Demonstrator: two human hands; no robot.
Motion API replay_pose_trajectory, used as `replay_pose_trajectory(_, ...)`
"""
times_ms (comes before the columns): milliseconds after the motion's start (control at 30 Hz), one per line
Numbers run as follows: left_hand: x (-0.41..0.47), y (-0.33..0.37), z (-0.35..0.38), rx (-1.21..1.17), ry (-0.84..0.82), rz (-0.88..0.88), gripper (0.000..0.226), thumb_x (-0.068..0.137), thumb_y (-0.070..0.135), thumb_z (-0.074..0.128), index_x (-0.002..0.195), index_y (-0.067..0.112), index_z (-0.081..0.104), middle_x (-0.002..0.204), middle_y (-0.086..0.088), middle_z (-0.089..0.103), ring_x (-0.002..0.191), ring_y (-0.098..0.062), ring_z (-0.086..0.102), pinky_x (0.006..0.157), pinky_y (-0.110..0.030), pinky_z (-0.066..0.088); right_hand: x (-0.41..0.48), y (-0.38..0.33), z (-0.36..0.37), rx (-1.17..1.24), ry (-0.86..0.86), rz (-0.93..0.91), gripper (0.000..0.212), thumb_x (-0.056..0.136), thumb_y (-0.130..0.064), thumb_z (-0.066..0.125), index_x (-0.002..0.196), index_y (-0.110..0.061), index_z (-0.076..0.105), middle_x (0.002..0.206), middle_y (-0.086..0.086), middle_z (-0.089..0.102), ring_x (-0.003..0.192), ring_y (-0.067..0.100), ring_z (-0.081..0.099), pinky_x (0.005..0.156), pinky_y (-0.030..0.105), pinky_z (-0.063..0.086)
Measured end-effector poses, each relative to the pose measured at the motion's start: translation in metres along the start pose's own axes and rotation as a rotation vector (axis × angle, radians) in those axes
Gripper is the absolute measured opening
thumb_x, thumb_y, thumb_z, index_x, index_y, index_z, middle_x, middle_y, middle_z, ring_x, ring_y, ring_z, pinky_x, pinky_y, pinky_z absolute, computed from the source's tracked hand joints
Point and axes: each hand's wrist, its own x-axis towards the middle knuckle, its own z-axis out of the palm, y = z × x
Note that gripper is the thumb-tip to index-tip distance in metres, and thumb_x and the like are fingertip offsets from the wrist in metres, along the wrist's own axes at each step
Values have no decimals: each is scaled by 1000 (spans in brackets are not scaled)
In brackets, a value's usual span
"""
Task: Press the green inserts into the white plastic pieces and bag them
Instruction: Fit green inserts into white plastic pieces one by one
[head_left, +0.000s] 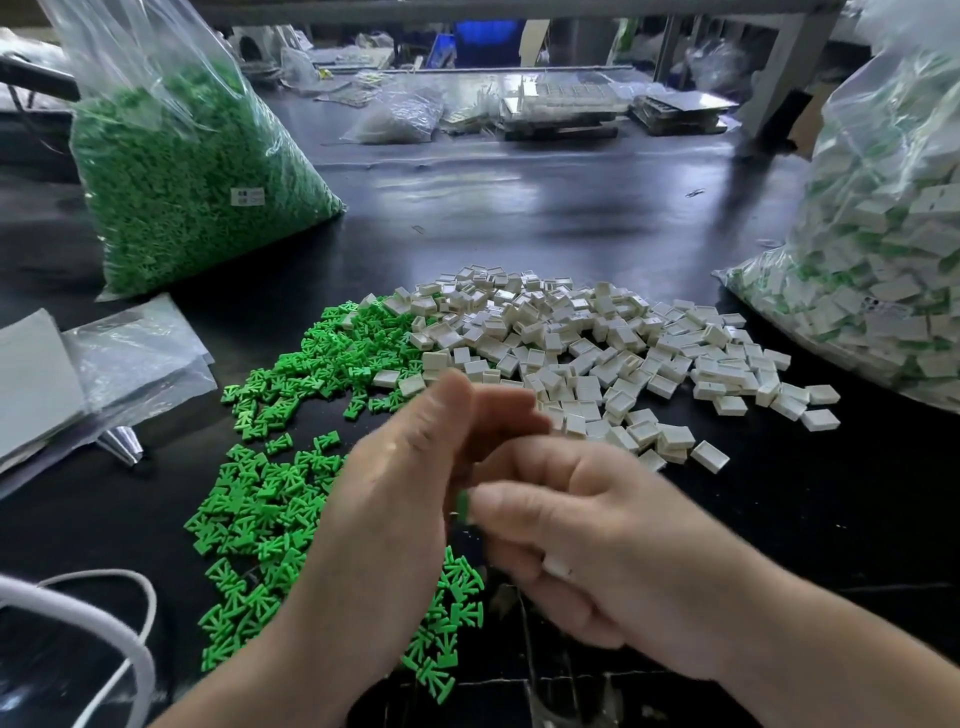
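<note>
Loose green inserts (270, 493) lie spread over the black table, left of centre. A heap of white plastic pieces (597, 353) lies beside them to the right. My hands meet above the near edge of the green pile, blurred by motion. My right hand (597, 530) pinches a green insert (462, 506) at its thumb tip, and a white piece (557, 567) shows under its curled fingers. My left hand (405, 493) stands upright against that insert with its fingers bent; what it holds is hidden.
A big clear bag of green inserts (182, 171) stands at the back left. A big bag of white pieces with green inserts (883, 260) fills the right side. Flat empty plastic bags (104, 364) lie at the left, a white cable (119, 618) at the near left.
</note>
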Motion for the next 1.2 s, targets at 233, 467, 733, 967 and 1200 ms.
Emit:
replay_pose_trajectory(233, 1, -4, -19, 556, -42, 276, 17, 80, 32, 67, 94, 25, 69, 95, 13, 68, 89, -8, 67, 73, -8, 47, -1, -3, -24, 135, 20, -9, 12, 89, -23, 62, 81, -18, 69, 59, 0, 52, 37, 8, 35, 34, 14, 25)
replay_pose_trajectory(467, 2, -6, -20, 563, -28, 380, 11, 78, 27, 68, 88, 23, 65, 88, 13, 65, 83, -15, 65, 72, -14, 48, -1, -2, -28, 155, -53, 10, 11, 90, -21, 62, 82, -16, 68, 59, 0, 52, 37, 7, 37, 35, 13, 25)
replay_pose_trajectory(733, 2, -12, -24, 712, 115, 232, 9, 85, 34, 65, 95, 33, 66, 93, 20, 66, 88, 2, 63, 66, -4, 45, 5, -5, -45, 672, -265, -98, 12, 84, -10, 66, 92, -8, 57, 77, 10, 63, 48, 11, 61, 34, 18, 46)
replay_pose_trajectory(967, 4, -26, -27, 1311, -47, 72, 38, 81, 52, 56, 106, 28, 71, 95, 8, 65, 86, -14, 60, 71, -31, 49, 6, -6, -56, 614, -9, -156, 25, 74, -22, 84, 80, -13, 62, 79, 7, 62, 50, 9, 59, 30, 16, 41)
replay_pose_trajectory(1200, 5, -30, -32, 1497, -65, 18, 21, 80, 42, 69, 93, 26, 73, 86, 5, 62, 79, -19, 59, 69, -36, 50, 5, -10, -62, 458, 225, -109, 14, 69, -6, 62, 79, -13, 70, 67, 5, 56, 39, 9, 46, 29, 15, 31)
